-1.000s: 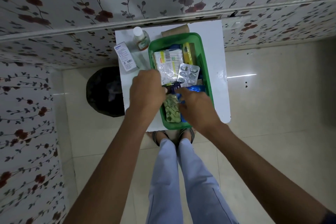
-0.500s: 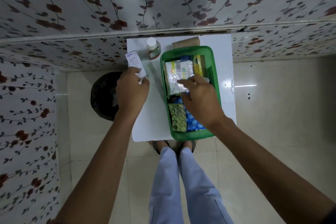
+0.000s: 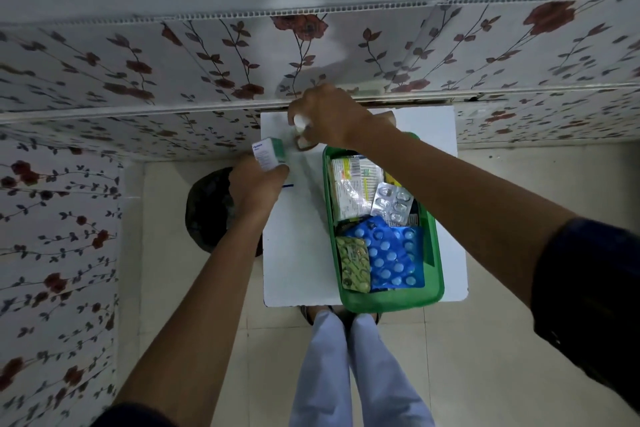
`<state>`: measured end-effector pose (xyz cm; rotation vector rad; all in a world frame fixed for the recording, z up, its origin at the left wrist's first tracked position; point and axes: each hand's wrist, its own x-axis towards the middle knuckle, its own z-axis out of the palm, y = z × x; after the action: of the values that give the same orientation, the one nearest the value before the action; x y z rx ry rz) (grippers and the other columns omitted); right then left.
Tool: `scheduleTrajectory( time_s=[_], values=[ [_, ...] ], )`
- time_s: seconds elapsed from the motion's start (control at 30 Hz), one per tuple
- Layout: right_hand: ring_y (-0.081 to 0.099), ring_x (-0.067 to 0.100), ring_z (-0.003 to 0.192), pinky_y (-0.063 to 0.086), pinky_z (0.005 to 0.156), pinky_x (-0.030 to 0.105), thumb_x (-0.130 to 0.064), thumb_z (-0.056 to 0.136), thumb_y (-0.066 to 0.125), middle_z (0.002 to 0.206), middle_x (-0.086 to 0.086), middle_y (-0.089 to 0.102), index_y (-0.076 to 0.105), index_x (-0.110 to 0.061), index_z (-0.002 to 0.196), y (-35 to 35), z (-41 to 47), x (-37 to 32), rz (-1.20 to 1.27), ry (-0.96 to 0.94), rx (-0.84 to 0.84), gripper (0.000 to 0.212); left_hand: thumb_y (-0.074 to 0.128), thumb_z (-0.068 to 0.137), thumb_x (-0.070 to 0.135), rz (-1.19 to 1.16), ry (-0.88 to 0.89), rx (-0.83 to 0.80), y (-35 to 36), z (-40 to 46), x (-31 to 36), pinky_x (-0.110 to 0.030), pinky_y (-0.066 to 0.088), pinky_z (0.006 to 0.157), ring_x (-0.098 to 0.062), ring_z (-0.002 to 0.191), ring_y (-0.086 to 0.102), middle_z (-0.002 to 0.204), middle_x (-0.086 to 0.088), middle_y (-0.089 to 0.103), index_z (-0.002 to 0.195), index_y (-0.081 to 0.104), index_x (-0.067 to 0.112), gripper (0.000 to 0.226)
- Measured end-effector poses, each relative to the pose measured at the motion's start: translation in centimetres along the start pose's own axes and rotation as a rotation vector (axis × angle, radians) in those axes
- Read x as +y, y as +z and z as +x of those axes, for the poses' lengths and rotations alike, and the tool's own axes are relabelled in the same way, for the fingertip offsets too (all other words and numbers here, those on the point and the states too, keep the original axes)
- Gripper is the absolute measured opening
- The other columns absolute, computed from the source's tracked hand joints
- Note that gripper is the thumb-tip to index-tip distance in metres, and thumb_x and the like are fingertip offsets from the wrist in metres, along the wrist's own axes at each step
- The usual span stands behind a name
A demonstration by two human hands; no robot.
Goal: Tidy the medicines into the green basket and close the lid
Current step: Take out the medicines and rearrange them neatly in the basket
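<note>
The green basket (image 3: 434,291) sits on the right half of a small white table (image 3: 298,253), holding blister strips: a blue one (image 3: 391,256), an olive one (image 3: 353,263), a silver one (image 3: 391,201) and a clear pack (image 3: 353,187). My left hand (image 3: 258,189) holds a small white and green medicine box (image 3: 268,156) just above the table's far left corner. My right hand (image 3: 329,118) reaches across to the table's far edge and closes around a small white-capped bottle (image 3: 299,121), mostly hidden by the fingers.
A black round bin (image 3: 207,211) stands on the floor left of the table. Floral wall panels run close behind and to the left. My legs (image 3: 346,374) are at the table's near edge. No lid is visible.
My left hand has lifted the medicine box off the table. My right hand left the basket and moved to the far edge onto the bottle. The camera view tilted upward.
</note>
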<state>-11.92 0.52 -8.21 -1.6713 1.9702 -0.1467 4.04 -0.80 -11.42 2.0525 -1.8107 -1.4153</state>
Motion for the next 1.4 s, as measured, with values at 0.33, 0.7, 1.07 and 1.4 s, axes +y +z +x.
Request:
scheduleTrajectory(
  time_s=[0.33, 0.7, 1.07, 1.4],
  values=[
    [0.057, -0.002, 0.069, 0.048, 0.056, 0.008, -0.024, 0.077, 0.07, 0.083, -0.013, 0.058, 0.063, -0.018, 0.103, -6.7, -10.5, -1.2, 0.539, 0.199, 0.122, 0.027, 0.064, 0.08, 0.017, -0.332, 0.076, 0.065, -2.8, -4.4, 0.3, -0.015, 0.047, 0.045, -0.015, 0.071, 0.066, 0.095, -0.005, 0.067, 0.097, 0.058, 0.018, 0.018],
    [0.055, 0.032, 0.104, 0.048, 0.078, 0.036, -0.01, 0.082, 0.061, 0.118, 0.014, 0.057, 0.051, -0.014, 0.124, -1.8, -13.0, 1.6, -0.024, 0.347, 0.193, 0.043, 0.065, 0.081, 0.017, -0.391, 0.154, -0.02, -0.3, -6.4, 2.4, -0.017, 0.053, 0.054, -0.008, 0.069, 0.063, 0.108, -0.005, 0.064, 0.108, 0.053, 0.02, 0.03],
    [0.056, 0.028, 0.094, 0.042, 0.071, 0.037, -0.019, 0.066, 0.075, 0.111, 0.005, 0.061, 0.063, -0.023, 0.099, 4.7, -15.5, 1.5, -0.307, 0.325, 0.184, 0.035, 0.071, 0.078, 0.028, -0.288, 0.237, -0.045, -1.0, -7.8, 2.4, -0.009, 0.049, 0.058, -0.011, 0.082, 0.068, 0.113, -0.001, 0.066, 0.108, 0.056, 0.026, 0.034],
    [0.062, 0.026, 0.099, 0.031, 0.079, 0.034, -0.025, 0.085, 0.058, 0.121, 0.006, 0.065, 0.063, -0.014, 0.108, 6.0, -15.9, 3.7, -0.273, 0.274, 0.376, 0.026, 0.073, 0.072, 0.04, -0.149, 0.268, -0.071, 0.4, -9.3, 1.5, -0.022, 0.051, 0.063, -0.012, 0.075, 0.07, 0.102, -0.013, 0.069, 0.108, 0.056, 0.025, 0.043]
  ],
)
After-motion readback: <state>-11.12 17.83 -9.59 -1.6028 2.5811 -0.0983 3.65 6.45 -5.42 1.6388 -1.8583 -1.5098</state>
